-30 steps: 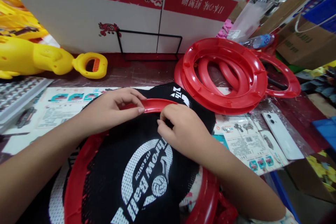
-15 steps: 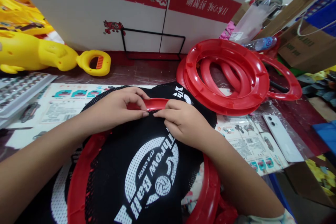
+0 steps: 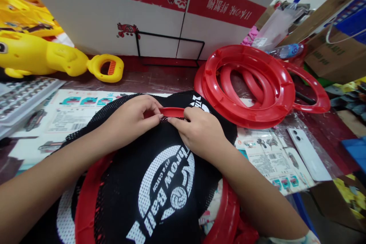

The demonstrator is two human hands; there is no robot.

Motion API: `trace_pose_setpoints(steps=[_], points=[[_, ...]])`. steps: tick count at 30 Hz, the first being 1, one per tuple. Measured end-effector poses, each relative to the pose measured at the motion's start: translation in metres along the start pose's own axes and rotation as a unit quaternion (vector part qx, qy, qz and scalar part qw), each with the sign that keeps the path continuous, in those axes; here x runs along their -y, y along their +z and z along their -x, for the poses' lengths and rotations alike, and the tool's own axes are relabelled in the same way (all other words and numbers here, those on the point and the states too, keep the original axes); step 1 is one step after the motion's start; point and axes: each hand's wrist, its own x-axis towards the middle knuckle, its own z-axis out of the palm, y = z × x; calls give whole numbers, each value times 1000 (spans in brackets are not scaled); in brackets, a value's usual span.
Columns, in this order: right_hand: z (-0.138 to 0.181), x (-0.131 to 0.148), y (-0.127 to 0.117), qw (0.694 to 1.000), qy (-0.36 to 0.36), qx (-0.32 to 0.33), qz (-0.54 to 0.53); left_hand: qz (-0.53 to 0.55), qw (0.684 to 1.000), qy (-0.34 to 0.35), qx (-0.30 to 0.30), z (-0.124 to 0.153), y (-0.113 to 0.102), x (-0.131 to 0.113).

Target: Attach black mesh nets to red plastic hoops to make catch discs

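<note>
Head view: with my left hand (image 3: 135, 116) I pinch the black mesh fabric printed "Throw Ball" (image 3: 122, 183) at the far rim of a large red plastic ring (image 3: 85, 209); with my right hand (image 3: 201, 129) I pinch it just beside, a short red stretch of rim showing between. The fabric spreads below and around both hands, draped across the ring, whose sides curve down toward me. Beyond my right hand lies a stack of glossy red plastic rings (image 3: 248, 116), near a clear plastic bottle (image 3: 286, 51). To the left, a white shallow tray (image 3: 42, 97) holds rows of shiny round pieces. At lower right, an open brown cardboard box (image 3: 326, 206) holds yellow pieces (image 3: 349, 198). Farthest off stands a large white-and-red carton (image 3: 126, 11); I cannot tell what it contains.
</note>
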Motion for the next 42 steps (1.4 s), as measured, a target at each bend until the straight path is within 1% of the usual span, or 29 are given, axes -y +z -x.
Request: trace_pose_setpoints(steps=[4, 8, 11, 15, 17, 18, 20, 23, 25, 27, 31, 36, 39, 42], points=[[-1, 1, 3, 1000, 2, -3, 7, -45, 998, 5, -31, 1, 2, -3], [-2, 1, 5, 1000, -13, -13, 17, -54, 998, 3, -32, 1, 3, -4], [-3, 1, 3, 999, -34, -19, 24, -36, 999, -14, -24, 1, 3, -2], [-2, -3, 1, 997, -78, -4, -5, 4, 998, -63, 2, -2, 1, 3], [-1, -6, 1, 997, -70, 9, -39, 20, 997, -71, 19, -2, 0, 6], [-1, -8, 0, 996, -53, 17, -70, 21, 997, -64, 24, -2, 0, 8], [-2, -11, -1, 987, 7, 22, -159, -1, 999, -28, 17, 0, 1, 9], [-3, -15, -3, 953, 113, 4, -283, -51, 997, 58, 3, 3, 4, 8], [-3, -16, -3, 936, 148, -1, -320, -64, 992, 108, 15, 5, 5, 6], [-4, -16, -2, 933, 147, -8, -328, -75, 987, 139, 30, 7, 6, 5], [-4, -16, 4, 949, 107, -44, -294, -93, 980, 170, 38, 8, 7, 8], [-5, -18, 9, 972, 57, -24, -225, -106, 977, 182, 28, 9, 8, 11], [-6, -19, 11, 979, 51, -37, -192, -114, 975, 190, 23, 8, 8, 10], [-6, -18, 13, 985, 51, -33, -163, -120, 973, 194, 24, 8, 8, 9]])
